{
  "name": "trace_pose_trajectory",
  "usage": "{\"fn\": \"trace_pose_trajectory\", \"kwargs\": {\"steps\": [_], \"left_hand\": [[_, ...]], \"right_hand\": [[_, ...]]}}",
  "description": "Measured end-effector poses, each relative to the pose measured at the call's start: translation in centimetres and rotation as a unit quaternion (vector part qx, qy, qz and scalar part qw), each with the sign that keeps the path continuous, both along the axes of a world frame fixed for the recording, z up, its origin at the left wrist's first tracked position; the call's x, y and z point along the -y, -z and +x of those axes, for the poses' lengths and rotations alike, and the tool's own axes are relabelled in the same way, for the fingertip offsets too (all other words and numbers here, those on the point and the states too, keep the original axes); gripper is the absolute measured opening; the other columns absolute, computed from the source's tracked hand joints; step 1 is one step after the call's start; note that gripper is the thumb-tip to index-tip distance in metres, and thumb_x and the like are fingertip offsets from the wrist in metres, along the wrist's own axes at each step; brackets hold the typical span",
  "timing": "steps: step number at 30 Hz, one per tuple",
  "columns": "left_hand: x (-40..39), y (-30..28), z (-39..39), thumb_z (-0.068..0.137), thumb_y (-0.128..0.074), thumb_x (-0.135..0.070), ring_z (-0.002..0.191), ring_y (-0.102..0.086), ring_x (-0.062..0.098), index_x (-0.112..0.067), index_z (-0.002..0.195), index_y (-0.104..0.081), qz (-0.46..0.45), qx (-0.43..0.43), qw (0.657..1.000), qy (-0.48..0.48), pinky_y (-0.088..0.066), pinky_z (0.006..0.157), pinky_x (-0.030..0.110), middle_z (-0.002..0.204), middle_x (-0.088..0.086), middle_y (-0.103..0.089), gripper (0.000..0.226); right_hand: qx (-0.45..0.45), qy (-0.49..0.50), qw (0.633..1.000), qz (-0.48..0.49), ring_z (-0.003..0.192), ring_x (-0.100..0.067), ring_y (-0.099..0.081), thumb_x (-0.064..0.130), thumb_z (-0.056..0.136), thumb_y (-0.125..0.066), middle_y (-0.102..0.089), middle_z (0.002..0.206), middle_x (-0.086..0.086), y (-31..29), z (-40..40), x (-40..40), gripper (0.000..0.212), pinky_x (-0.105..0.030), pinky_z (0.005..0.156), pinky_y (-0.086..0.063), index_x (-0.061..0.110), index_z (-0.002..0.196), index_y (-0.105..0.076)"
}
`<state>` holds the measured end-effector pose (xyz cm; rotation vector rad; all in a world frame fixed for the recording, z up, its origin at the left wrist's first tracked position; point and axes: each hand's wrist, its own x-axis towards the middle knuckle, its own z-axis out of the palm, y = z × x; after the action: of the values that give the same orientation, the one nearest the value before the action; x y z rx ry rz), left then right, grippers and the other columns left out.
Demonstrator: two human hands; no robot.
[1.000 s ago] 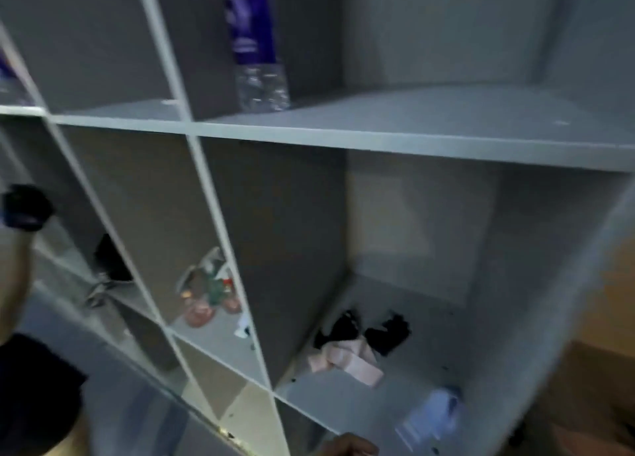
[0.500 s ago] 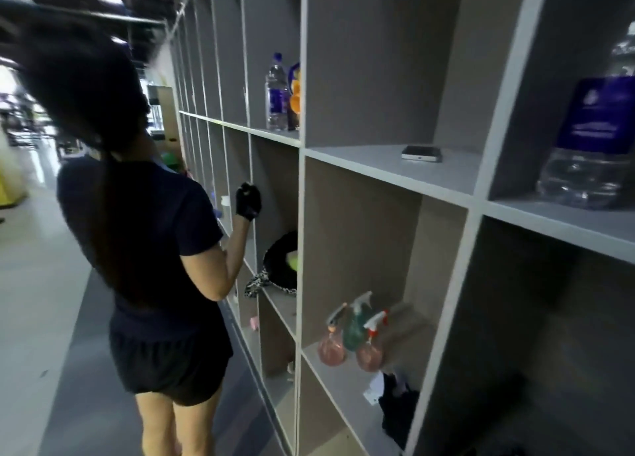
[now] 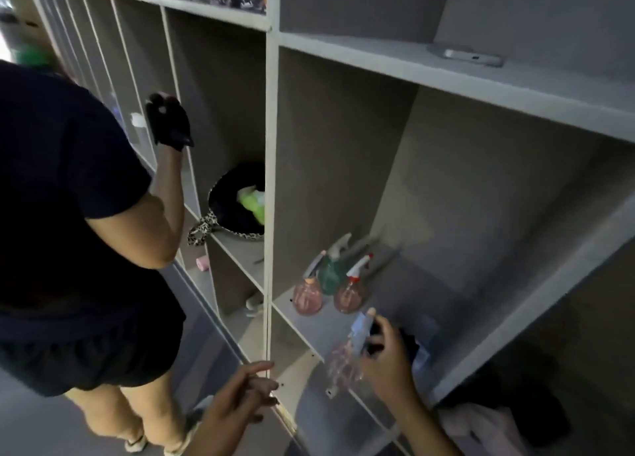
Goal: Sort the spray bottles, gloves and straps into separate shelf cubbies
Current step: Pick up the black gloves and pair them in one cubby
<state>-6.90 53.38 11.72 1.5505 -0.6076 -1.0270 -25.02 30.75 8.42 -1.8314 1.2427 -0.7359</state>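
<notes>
Three spray bottles stand in the middle cubby: a pink one (image 3: 308,292), a teal one (image 3: 331,273) behind it and a second pink one (image 3: 349,292). My right hand (image 3: 390,361) grips a fourth pinkish spray bottle (image 3: 345,359) with a pale blue trigger head, tilted at the front edge of the same cubby shelf (image 3: 309,328). My left hand (image 3: 245,395) hovers with relaxed fingers near the shelf's vertical divider, holding nothing. Dark items, possibly gloves (image 3: 410,344), lie just behind my right hand. Pink cloth (image 3: 481,428) lies in the cubby below.
Another person in dark clothes (image 3: 68,215) stands at the left, their black-gloved hand (image 3: 168,122) raised to the shelf. A leopard-print bag (image 3: 237,211) fills the neighbouring cubby. A phone (image 3: 472,56) lies on the upper shelf. A pink roll (image 3: 202,262) sits lower left.
The view swung from the right cubbies to the left, then down onto the spray-bottle cubby. Both my hands have come into view, the right one holding a spray bottle.
</notes>
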Motion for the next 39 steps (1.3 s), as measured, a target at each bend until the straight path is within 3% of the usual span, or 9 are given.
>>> {"fn": "trace_pose_trajectory", "kwargs": {"steps": [2,5,10,12,16,27,30,36,39], "left_hand": [[1.1,0.6,1.4,0.099,-0.056,-0.009,0.09,-0.075,0.019,-0.026,0.114,-0.066,0.017,-0.002,1.0,-0.006,-0.056,0.086,0.044,0.102,0.003,-0.077,0.026],[3.3,0.7,3.0,0.096,-0.062,-0.01,0.094,-0.074,0.024,-0.027,0.115,-0.065,-0.002,-0.003,1.0,0.009,-0.057,0.082,0.039,0.102,0.004,-0.076,0.026],[9.6,0.3,5.3,0.085,-0.073,-0.005,0.093,-0.063,0.02,-0.022,0.121,-0.063,-0.052,0.02,0.998,0.036,-0.05,0.083,0.032,0.104,0.023,-0.062,0.041],[11.7,0.2,6.1,0.079,-0.078,-0.023,0.102,-0.066,0.016,-0.034,0.124,-0.061,-0.055,0.051,0.996,0.053,-0.054,0.09,0.031,0.111,0.003,-0.067,0.049],[14.4,0.1,6.7,0.082,-0.077,-0.022,0.109,-0.063,0.01,-0.04,0.123,-0.058,-0.055,0.08,0.993,0.066,-0.056,0.093,0.035,0.116,-0.017,-0.065,0.049],[16.3,0.6,5.6,0.076,-0.077,-0.038,0.108,-0.065,0.017,-0.037,0.125,-0.058,-0.062,0.065,0.994,0.065,-0.058,0.092,0.041,0.12,-0.005,-0.066,0.053],[16.7,0.6,4.4,0.083,-0.078,-0.026,0.105,-0.066,0.014,-0.036,0.121,-0.061,-0.077,0.056,0.993,0.073,-0.059,0.089,0.037,0.118,-0.008,-0.067,0.043],[16.8,0.1,1.8,0.088,-0.071,-0.008,0.097,-0.068,0.005,-0.029,0.117,-0.061,-0.081,0.081,0.99,0.085,-0.054,0.082,0.019,0.109,-0.02,-0.068,0.037],[16.6,0.6,0.3,0.089,-0.068,-0.003,0.091,-0.068,0.006,-0.028,0.117,-0.062,-0.082,0.088,0.989,0.084,-0.054,0.078,0.016,0.105,-0.015,-0.069,0.038]], "right_hand": [[-0.025,-0.007,0.999,-0.024,0.105,-0.015,-0.065,0.039,0.065,-0.086,-0.066,0.114,0.008,-0.4,1.7,1.5,0.075,-0.04,0.089,-0.058,0.038,0.131,-0.051],[-0.03,-0.017,0.999,-0.03,0.113,-0.018,-0.062,0.017,0.065,-0.091,-0.061,0.127,0.003,-0.1,4.9,4.0,0.078,-0.042,0.095,-0.057,0.031,0.132,-0.052],[-0.055,-0.018,0.998,-0.009,0.117,-0.017,-0.063,0.033,0.059,-0.09,-0.053,0.137,0.013,2.8,7.6,8.4,0.091,-0.042,0.091,-0.059,0.044,0.138,-0.045],[-0.062,-0.019,0.998,-0.011,0.118,-0.016,-0.062,0.027,0.062,-0.092,-0.052,0.139,0.012,3.0,8.6,8.9,0.093,-0.041,0.092,-0.059,0.044,0.139,-0.043],[-0.064,-0.01,0.998,0.001,0.114,-0.021,-0.065,0.017,0.07,-0.088,-0.06,0.134,0.002,2.6,9.9,9.0,0.085,-0.041,0.091,-0.06,0.047,0.134,-0.04],[-0.087,0.022,0.996,0.026,0.116,-0.013,-0.063,0.023,0.085,-0.076,-0.058,0.136,0.006,3.4,10.0,9.8,0.066,-0.033,0.095,-0.058,0.037,0.14,-0.041],[-0.083,0.025,0.995,0.053,0.111,-0.013,-0.066,0.03,0.083,-0.077,-0.063,0.128,0.008,3.4,9.7,9.9,0.064,-0.033,0.092,-0.059,0.037,0.137,-0.044],[-0.057,0.021,0.995,0.079,0.113,-0.008,-0.063,0.022,0.083,-0.079,-0.061,0.126,0.01,2.0,7.7,7.4,0.063,-0.009,0.08,-0.051,0.032,0.136,-0.047],[-0.015,0.083,0.996,0.021,0.118,-0.008,-0.056,0.029,0.076,-0.083,-0.057,0.131,0.008,1.6,5.0,4.3,0.067,-0.01,0.095,-0.048,0.024,0.135,-0.05]]}}
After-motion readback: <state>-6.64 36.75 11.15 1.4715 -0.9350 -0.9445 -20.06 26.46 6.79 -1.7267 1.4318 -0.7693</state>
